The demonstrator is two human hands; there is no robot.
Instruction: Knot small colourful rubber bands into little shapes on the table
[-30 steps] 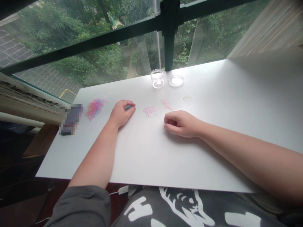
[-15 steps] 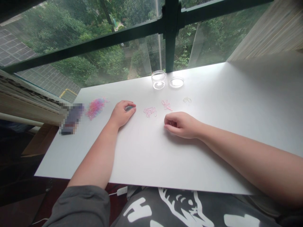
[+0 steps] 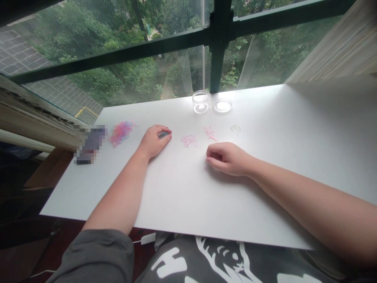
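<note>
My left hand (image 3: pixel 155 141) rests on the white table, its fingers curled round with the thumb and fingertips nearly meeting; a dark patch shows between them, too unclear to name. My right hand (image 3: pixel 226 158) lies curled on its side, fingertips close to the thumb, and its inside is in shadow. Between the hands are a small pink pile of loops (image 3: pixel 189 140) and a second pink cluster (image 3: pixel 209 133), just beyond my right hand. Farther right lie a few pale yellowish loops (image 3: pixel 235 128). A larger multicoloured pile (image 3: pixel 122 133) is left of my left hand.
An open clear jar (image 3: pixel 201 102) stands at the table's back edge by the window, with a round clear lid (image 3: pixel 223 105) beside it. A blurred-out dark object (image 3: pixel 92 144) lies at the left edge of the white table (image 3: pixel 182 196).
The view has shifted slightly, so the jar, lid and piles appear a little farther right. Both hands keep nearly the same pose and place on the table.
</note>
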